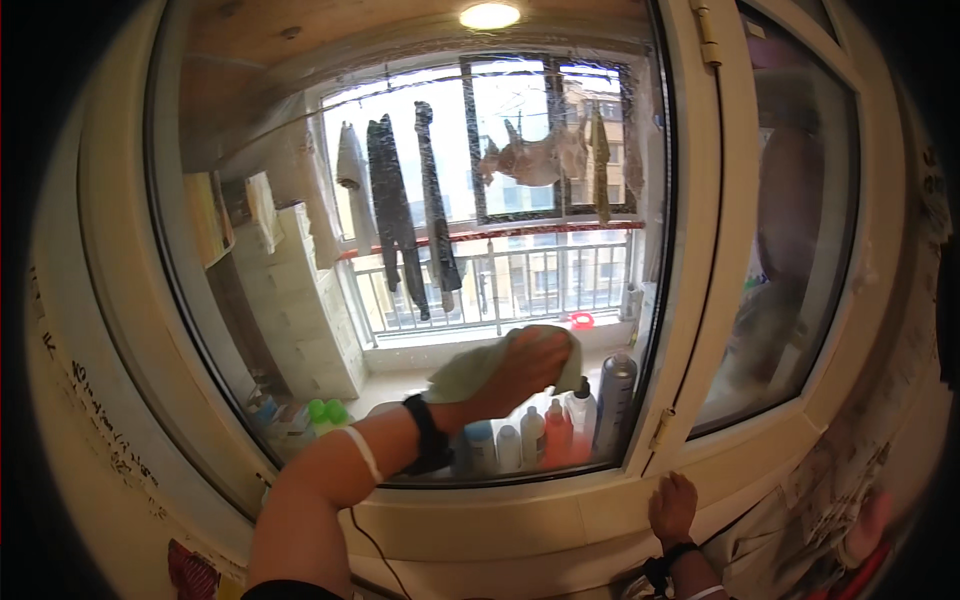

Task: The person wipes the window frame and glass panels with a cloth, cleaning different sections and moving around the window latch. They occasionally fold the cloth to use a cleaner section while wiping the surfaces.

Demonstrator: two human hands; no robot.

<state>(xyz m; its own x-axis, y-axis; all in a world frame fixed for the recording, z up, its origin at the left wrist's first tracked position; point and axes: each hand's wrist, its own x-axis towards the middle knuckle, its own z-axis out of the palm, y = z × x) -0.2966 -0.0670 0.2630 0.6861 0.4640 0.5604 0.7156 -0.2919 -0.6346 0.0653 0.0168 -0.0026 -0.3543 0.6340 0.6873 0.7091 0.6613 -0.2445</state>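
A pale green cloth (465, 370) is being held flat against the window glass (285, 150) by the left hand (530, 362), the fingers being laid over it and closed on its folds. The cloth is being kept in the lower middle of the large pane. The right hand (675, 505) is being held well apart from the left, with its fingers curled, at the cream window frame (560, 520) below the lower hinge (662, 428); whether anything is being gripped in it cannot be told.

On the left wrist a black band (430, 435) is being worn, and on that forearm a white band (363, 455); the right wrist is being circled by a dark band (680, 550).

Behind the glass, a row of bottles is being partly hidden by the left arm, among them a red bottle (556, 440) and, at the right end, a tall grey can (617, 395). Green caps (328, 411) are being seen to the left, beneath a pale cabinet (310, 310). Farther back, dark trousers (392, 205) are being hung before a bright outer window, above a metal railing (500, 285). Overhead, light is being given by a round lamp (489, 15).
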